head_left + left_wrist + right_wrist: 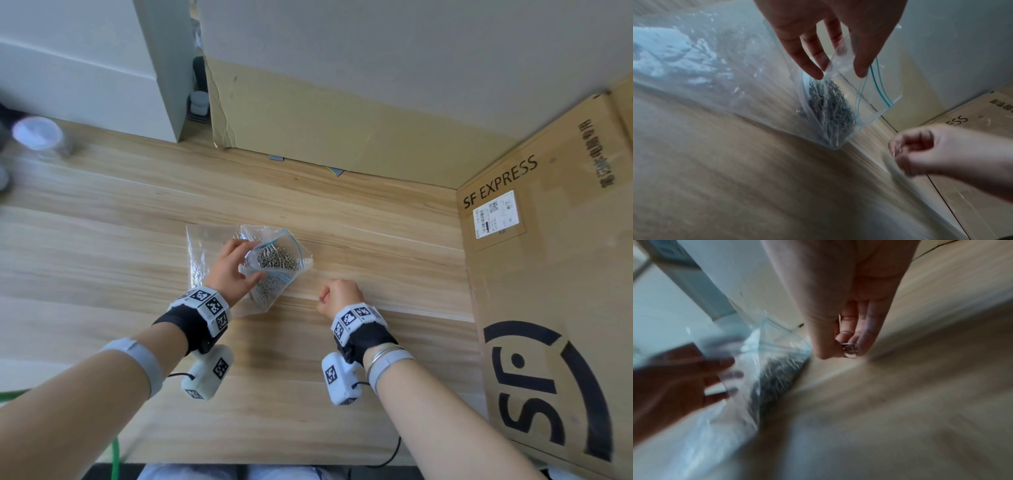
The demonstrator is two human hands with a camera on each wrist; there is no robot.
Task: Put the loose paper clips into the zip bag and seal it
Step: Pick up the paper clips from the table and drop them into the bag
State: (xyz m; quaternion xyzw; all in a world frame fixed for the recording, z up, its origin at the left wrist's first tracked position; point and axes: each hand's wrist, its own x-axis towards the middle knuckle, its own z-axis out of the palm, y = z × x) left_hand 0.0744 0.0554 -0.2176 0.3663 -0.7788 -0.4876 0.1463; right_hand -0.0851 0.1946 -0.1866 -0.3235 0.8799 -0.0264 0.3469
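— Hands?
— Left hand (230,265) pinches the zip bag (274,263) mouth open at table (102,240) centre; right hand (339,295), at its 4 o'clock, curls fingers (863,337) on paper clips (850,351).
— Room?
— Cardboard box (555,291) at 3 o'clock.

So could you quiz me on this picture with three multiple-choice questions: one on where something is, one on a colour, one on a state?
1. Where is the SF EXPRESS cardboard box?
A. left of the hands
B. right of the hands
C. under the bag

2. What colour is the zip bag's seal line?
A. red
B. black
C. blue

3. How is the bag's mouth?
A. open
B. sealed
C. taped

Answers:
1 B, it stands at the table's right edge.
2 C, blue lines run along the mouth.
3 A, the left hand holds it open while the right hand pinches paper clips.
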